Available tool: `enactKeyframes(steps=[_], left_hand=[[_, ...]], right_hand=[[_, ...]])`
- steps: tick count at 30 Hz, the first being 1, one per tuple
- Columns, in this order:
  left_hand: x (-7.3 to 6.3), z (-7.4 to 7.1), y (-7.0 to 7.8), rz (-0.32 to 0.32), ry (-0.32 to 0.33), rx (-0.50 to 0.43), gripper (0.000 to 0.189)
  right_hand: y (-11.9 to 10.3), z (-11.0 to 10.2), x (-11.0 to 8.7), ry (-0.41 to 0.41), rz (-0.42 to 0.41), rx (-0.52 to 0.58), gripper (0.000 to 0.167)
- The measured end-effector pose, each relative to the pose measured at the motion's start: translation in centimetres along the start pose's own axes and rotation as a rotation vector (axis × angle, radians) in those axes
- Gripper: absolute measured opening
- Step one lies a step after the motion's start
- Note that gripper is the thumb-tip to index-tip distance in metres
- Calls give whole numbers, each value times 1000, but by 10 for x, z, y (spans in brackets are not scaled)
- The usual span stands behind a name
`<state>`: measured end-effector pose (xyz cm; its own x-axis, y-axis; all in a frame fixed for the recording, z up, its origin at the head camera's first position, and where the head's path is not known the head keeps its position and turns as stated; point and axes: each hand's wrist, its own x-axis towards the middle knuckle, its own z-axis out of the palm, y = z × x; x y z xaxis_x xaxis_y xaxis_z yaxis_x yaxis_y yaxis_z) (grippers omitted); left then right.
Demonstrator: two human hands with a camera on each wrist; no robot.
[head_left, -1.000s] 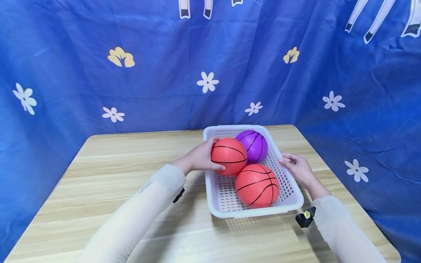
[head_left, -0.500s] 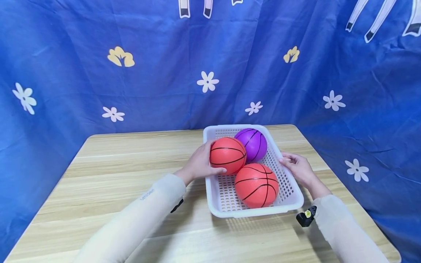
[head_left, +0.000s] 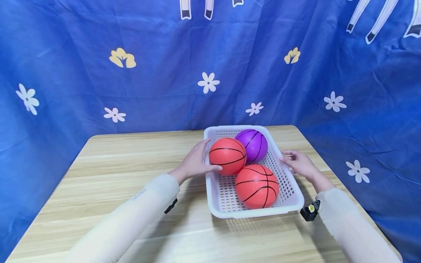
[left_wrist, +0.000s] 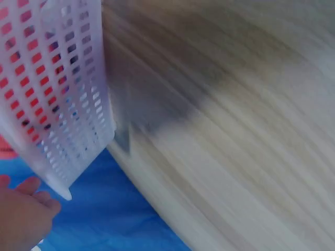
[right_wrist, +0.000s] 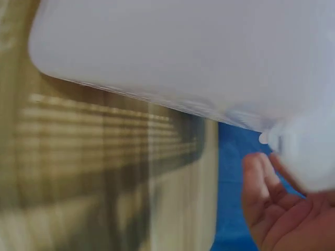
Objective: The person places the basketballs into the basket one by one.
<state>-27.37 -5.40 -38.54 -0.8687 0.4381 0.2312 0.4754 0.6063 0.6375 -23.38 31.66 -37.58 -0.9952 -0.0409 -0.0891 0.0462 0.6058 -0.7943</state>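
A white slotted plastic basket [head_left: 256,212] holds two red toy basketballs and a purple one. One red basketball [head_left: 228,156] sits by the left rim, the other red basketball [head_left: 257,186] lies nearer the front, and the purple basketball [head_left: 252,146] is at the back. My left hand [head_left: 195,160] is at the left rim, thumb and fingers spread beside the first red ball. In the left wrist view this hand [left_wrist: 26,219] shows below the basket's rim. My right hand [head_left: 300,164] stays at the right rim with fingers loosely bent; thumb contact is unclear.
The basket stands on a light wooden table [head_left: 138,157], right of its middle. A blue curtain [head_left: 158,80] with flower prints hangs behind the table and along its sides. A black wrist camera [head_left: 310,210] is strapped under the right sleeve.
My left hand has let go of the red basketball and drawn back slightly left, leaving it in the basket. The right hand has shifted a little to the right at the rim.
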Motion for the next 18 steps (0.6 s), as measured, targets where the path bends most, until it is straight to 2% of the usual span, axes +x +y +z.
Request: enactKeyframes(steps=[5, 10, 18], left_hand=[[-6, -20, -4, -47, -3, 32, 108], [-14, -42, -10, -102, -8, 77, 108], [-27, -81, -13, -178, -28, 167, 109]], right_hand=[[-10, -8, 6, -47, -11, -81, 61], [-25, -16, 9, -86, -30, -106, 62], [-56, -18, 11, -29, -75, -202, 63]])
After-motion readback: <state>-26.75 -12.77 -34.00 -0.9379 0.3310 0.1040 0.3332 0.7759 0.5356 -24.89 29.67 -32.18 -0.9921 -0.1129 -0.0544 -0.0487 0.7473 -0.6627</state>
